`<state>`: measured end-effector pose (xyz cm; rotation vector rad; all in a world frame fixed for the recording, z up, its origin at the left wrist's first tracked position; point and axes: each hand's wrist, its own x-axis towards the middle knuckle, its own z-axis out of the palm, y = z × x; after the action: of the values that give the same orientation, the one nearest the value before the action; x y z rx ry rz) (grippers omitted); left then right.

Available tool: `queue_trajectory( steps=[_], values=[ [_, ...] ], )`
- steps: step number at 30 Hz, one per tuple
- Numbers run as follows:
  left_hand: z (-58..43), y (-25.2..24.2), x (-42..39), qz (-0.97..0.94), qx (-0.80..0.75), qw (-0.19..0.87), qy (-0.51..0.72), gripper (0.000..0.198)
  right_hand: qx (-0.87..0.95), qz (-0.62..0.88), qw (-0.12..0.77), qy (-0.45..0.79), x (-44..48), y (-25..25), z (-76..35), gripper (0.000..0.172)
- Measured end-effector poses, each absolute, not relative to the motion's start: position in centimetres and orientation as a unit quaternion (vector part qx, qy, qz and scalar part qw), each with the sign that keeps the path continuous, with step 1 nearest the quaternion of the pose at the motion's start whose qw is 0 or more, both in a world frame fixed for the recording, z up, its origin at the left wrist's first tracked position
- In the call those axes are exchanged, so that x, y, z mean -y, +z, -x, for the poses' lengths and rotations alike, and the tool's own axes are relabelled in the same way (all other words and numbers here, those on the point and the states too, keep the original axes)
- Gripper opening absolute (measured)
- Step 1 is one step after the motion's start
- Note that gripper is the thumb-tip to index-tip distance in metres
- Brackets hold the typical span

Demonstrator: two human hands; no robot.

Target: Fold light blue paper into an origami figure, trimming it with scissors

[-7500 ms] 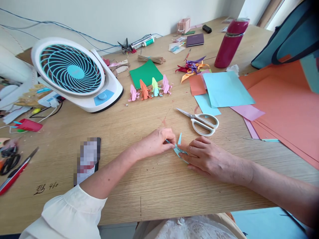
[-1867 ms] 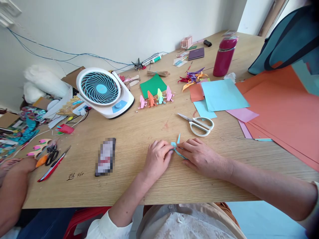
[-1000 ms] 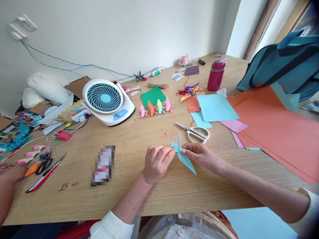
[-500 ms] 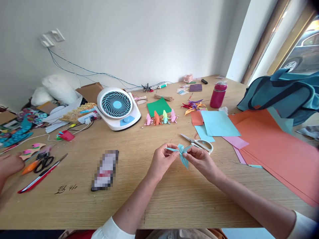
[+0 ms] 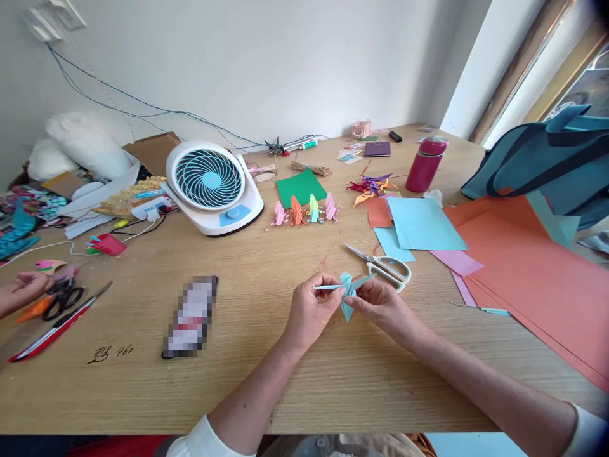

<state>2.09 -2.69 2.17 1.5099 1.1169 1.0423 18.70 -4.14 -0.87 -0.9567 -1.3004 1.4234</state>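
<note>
A small light-blue folded paper figure (image 5: pixel 348 307) with thin pointed arms is held above the table between both hands. My left hand (image 5: pixel 311 309) pinches it from the left, thumb and fingers closed near its middle. From the right, my right hand (image 5: pixel 383 309) pinches it too, thumb against its centre. Just beyond the right hand lie white-handled scissors (image 5: pixel 387 270), blades pointing left. Farther back, several folded paper figures in pink, orange and green (image 5: pixel 304 210) stand in a row before a green paper sheet (image 5: pixel 301 186).
Blue paper sheets (image 5: pixel 423 223) and large orange sheets (image 5: pixel 533 279) cover the right side. A magenta bottle (image 5: pixel 426 166), a teal bag (image 5: pixel 528 158) and a white fan (image 5: pixel 209 184) stand behind. At left, another person's hand (image 5: pixel 26 292) is near black-handled scissors (image 5: pixel 61 301) and a red knife (image 5: pixel 59 324).
The camera view has shifted slightly. Both hands keep their pinch on the paper figure, whose right arm now points more upward. The other person's hand at left has lifted and its fingers have changed position.
</note>
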Motion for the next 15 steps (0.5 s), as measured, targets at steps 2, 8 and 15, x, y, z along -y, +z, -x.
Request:
queue_trajectory(
  steps=[2, 8, 15],
  values=[
    [-2.04, 2.20, 2.75, -0.623, -0.449, 0.485, 0.418, 0.019, 0.521, 0.393, 0.476, 0.590, 4.11, -0.85, -18.73, 0.039],
    [-1.89, 2.41, 2.79, -0.621, -0.424, 0.513, 0.414, 0.021, 0.501, 0.369, 0.471, 0.625, 4.14, -0.48, -18.84, 0.038],
    [-2.02, 2.36, 3.10, -0.654, -0.448, 0.435, 0.427, 0.023, 0.514, 0.356, 0.472, 0.621, 4.31, -0.77, -18.61, 0.033]
  ],
)
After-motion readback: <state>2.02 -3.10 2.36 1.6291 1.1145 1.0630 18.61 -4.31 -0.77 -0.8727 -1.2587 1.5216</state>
